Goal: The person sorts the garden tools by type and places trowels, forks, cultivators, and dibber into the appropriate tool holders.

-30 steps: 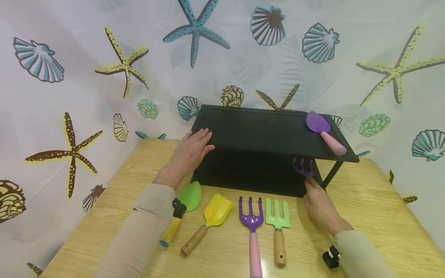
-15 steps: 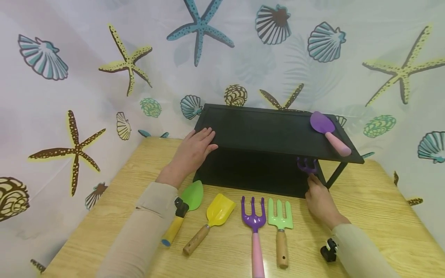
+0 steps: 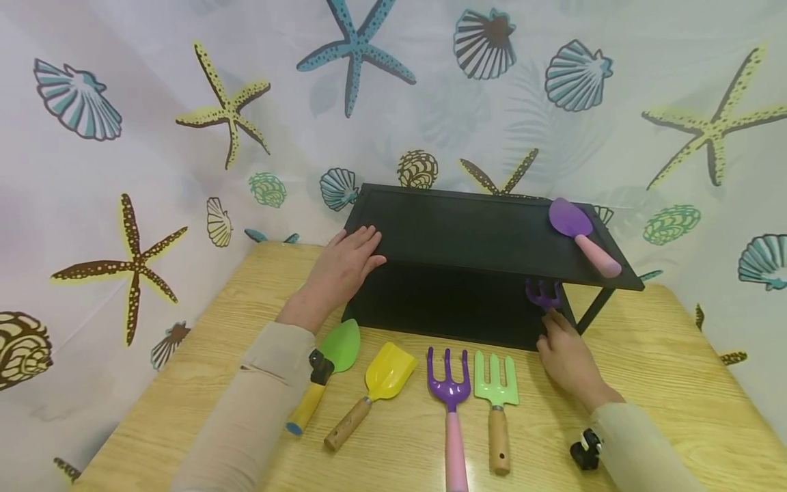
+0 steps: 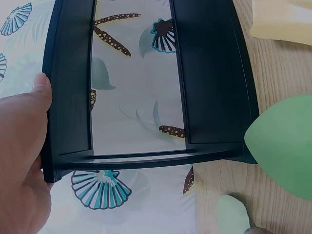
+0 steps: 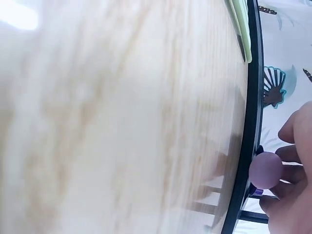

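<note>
A black two-tier shelf (image 3: pixel 455 229) stands on the table. My left hand (image 3: pixel 344 263) rests on the left end of its top board, fingers extended and thumb by the front edge; in the left wrist view, that hand (image 4: pixel 22 156) touches the board's edge. Inside the lower tier, at the right end, is a purple hand fork (image 3: pixel 544 294), tines pointing back. My right hand (image 3: pixel 568 359) holds it by its handle, which the fingers mostly hide. In the right wrist view, the fork's rounded pink handle end (image 5: pixel 265 170) sits against the curled fingers. A purple trowel (image 3: pixel 581 236) with a pink handle lies on the top board.
Before the shelf lie a green trowel (image 3: pixel 341 345), a yellow shovel (image 3: pixel 389 372), another purple fork (image 3: pixel 449 389) and a light green fork (image 3: pixel 496 389). The green trowel is partly behind my left wrist. A shell-patterned cloth (image 3: pixel 430 96) hangs behind.
The head view has shifted slightly. My right hand has lowered a little with the purple hand fork, which sits slightly lower inside the shelf. My left hand stays on the top board.
</note>
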A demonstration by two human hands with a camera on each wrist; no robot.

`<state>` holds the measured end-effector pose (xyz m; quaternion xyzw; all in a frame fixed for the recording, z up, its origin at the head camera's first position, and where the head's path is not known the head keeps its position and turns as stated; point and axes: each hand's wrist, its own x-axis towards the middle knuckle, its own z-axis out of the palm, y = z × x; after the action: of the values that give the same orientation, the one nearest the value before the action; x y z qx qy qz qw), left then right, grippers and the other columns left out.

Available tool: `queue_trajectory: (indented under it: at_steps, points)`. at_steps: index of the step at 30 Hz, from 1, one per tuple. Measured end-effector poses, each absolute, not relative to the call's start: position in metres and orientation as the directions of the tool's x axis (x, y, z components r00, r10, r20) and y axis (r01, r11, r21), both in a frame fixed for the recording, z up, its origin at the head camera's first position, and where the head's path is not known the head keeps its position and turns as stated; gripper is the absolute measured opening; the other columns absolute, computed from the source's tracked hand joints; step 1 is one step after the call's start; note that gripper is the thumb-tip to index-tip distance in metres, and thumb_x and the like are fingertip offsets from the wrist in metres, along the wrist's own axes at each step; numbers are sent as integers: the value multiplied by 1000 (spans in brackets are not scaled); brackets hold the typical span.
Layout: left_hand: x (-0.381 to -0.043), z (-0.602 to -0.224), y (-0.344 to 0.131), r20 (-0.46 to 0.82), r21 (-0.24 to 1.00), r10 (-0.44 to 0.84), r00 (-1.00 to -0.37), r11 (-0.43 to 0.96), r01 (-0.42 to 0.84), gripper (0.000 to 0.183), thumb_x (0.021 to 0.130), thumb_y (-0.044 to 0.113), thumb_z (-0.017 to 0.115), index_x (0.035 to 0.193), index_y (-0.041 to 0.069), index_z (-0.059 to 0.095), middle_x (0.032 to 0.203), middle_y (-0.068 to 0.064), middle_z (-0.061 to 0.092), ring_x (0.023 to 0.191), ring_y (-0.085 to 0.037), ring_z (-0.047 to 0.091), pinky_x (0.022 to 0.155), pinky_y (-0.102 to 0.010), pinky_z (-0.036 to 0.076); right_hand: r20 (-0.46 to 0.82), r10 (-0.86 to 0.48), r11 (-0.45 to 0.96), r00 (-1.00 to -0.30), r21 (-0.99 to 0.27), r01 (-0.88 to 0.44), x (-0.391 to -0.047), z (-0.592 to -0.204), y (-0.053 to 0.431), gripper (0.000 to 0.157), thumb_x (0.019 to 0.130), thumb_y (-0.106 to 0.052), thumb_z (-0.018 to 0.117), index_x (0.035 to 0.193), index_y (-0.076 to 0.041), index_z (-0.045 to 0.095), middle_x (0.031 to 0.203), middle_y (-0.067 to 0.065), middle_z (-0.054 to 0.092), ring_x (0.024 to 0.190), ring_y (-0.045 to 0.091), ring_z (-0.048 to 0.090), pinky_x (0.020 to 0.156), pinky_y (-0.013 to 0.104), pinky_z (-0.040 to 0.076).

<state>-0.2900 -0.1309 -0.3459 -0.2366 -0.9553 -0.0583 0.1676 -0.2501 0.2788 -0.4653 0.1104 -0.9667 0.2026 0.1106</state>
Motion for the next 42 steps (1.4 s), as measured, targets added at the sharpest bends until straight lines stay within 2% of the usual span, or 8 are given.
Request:
queue_trajectory:
  at_steps: [10,18,25,32,35,42]
  points:
    - [-290,-346,-130,348,43,432,-832,879,474,57,104,39,45,149,3,43,155,-14,43,146,-28,38,123,-49,26,356,-169,879,-919,-368,-304,-228,-456,279,41,99,-7,48,134,15,50,144,34,44,132,51,42,107,66,37]
    - [-291,-346,-132,324,60,429,-843,880,471,58,104,38,45,150,3,41,156,-14,41,147,-28,37,123,-50,25,388,-192,870,-902,-359,-339,-208,-452,277,47,104,-14,46,146,7,42,147,28,45,135,47,41,109,62,35]
    - [-290,-346,-131,301,42,430,-851,886,462,59,105,40,41,151,4,39,157,-13,40,148,-27,35,124,-49,24,407,-186,857,-894,-378,-350,-191,-452,274,51,106,-20,44,154,-5,34,147,26,46,135,46,42,108,63,36]
    - [-289,-346,-130,312,82,420,-853,882,464,58,105,39,42,151,4,40,157,-13,39,148,-28,35,124,-49,23,327,-151,833,-933,-466,-299,-169,-455,268,51,107,-26,41,141,12,44,150,29,40,138,52,34,105,71,33]
    - [-289,-347,-130,315,80,422,-850,881,467,58,105,40,42,151,4,40,157,-13,40,148,-28,35,124,-49,22,296,-146,822,-944,-495,-282,-159,-456,265,52,108,-28,40,141,12,44,152,29,37,139,52,32,107,70,32]
    - [-290,-346,-129,324,85,425,-845,877,474,57,105,38,44,151,4,40,156,-13,41,148,-27,35,124,-49,23,327,-143,818,-934,-492,-298,-142,-457,259,49,107,-26,43,141,9,46,152,25,40,140,49,35,106,68,33]
